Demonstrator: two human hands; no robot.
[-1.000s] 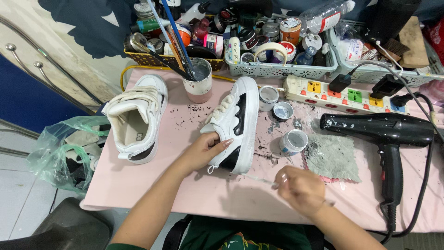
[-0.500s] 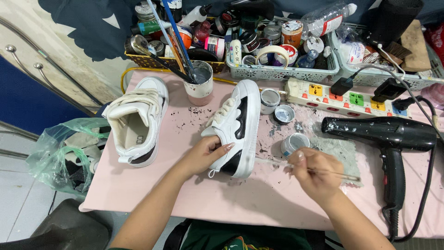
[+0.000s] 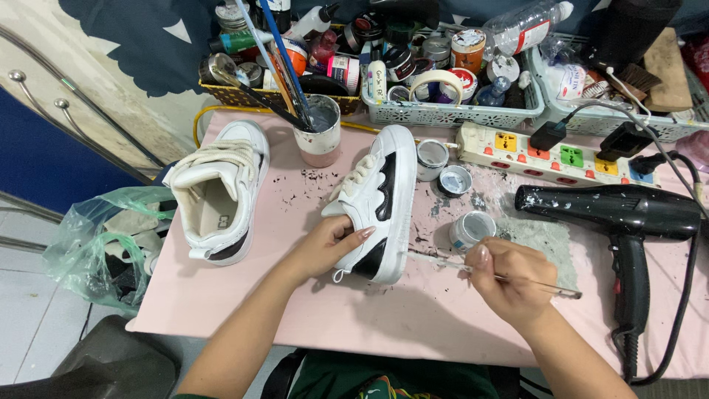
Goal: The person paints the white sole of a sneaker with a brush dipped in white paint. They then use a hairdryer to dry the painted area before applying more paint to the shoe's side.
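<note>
— Where's our white-and-black leather sneaker?
— On the pink table, our left hand clasping its heel; light, stiff there. Right hand pinches the thin brush.

Your left hand rests on the heel end of a shoe at the table's middle. At its nine o'clock lies a second shoe. At three o'clock your right hand holds a thin brush, tip toward the shoe. A small jar sits at twelve o'clock of that hand, a hairdryer at two. A cup stands at eleven o'clock of the middle shoe, a power strip at one.
</note>
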